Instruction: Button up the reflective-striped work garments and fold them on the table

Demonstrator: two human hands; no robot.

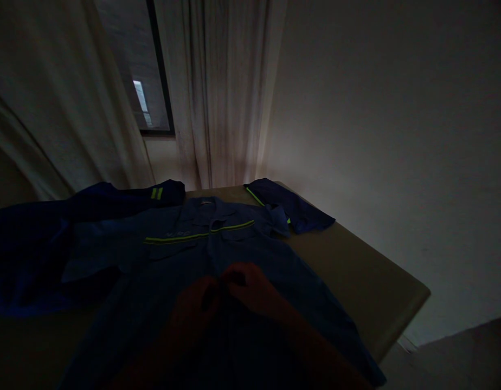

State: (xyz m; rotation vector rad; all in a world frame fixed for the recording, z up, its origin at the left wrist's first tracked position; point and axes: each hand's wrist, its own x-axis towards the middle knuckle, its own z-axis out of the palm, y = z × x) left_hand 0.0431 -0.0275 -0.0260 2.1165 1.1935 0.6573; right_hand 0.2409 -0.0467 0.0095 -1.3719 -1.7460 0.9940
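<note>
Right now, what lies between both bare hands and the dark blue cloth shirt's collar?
In the head view, the shirt front, with a thin yellow-green stripe across it.

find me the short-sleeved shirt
The shirt lies spread on the tan surface at lower centre of the head view, the left hand and right hand at its front opening, the dark blue garment to its left.

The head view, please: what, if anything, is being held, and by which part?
The left hand and right hand seem to pinch the collared work shirt by its front placket; darkness hides details.
</note>
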